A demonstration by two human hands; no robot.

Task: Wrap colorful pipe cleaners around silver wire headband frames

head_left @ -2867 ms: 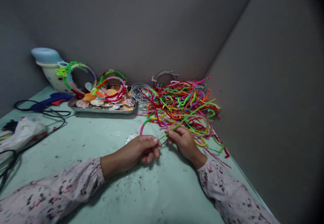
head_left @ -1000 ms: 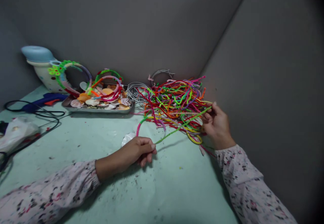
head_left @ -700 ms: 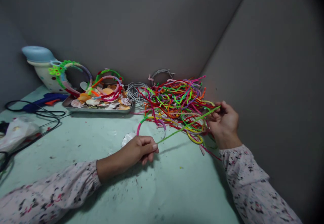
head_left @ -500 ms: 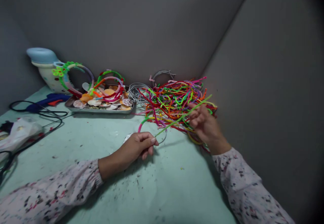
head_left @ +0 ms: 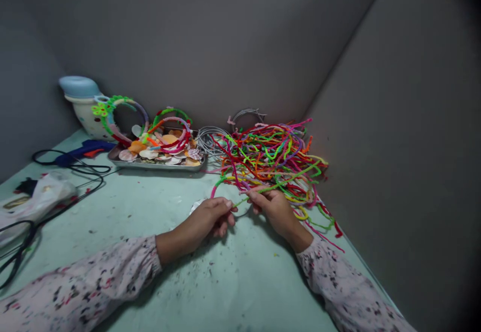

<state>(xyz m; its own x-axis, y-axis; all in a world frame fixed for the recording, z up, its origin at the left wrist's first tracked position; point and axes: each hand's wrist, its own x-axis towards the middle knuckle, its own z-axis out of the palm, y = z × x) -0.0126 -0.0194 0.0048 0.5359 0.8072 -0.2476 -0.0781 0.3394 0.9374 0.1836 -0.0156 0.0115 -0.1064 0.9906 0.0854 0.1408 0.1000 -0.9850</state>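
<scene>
Close to the middle of the table, my left hand (head_left: 212, 218) pinches one end of a light green pipe cleaner (head_left: 289, 178) together with a wire ring. Part of that ring (head_left: 214, 191) is wrapped in pink, green and other fuzzy colours, while a bare grey stretch shows between my hands. My right hand (head_left: 276, 211) is closed on the green pipe cleaner just right of the left fingertips. The strand's free end runs up and right over a heap of coloured pipe cleaners (head_left: 263, 146). My left fingers hide where strand and ring meet.
A metal tray (head_left: 158, 166) holds shells and pipe-cleaner-covered hoops (head_left: 171, 116). Behind it are coiled grey wires (head_left: 212, 139) and a blue-lidded container (head_left: 90, 116). At left lie a blue glue gun (head_left: 80, 151), black cables (head_left: 22, 252) and a plastic bag (head_left: 52, 192). Grey walls enclose the table.
My right hand has come down and left along the green pipe cleaner, close to my left hand, and its fingers now close on the strand. The left hand keeps its hold. The view has shifted slightly.
</scene>
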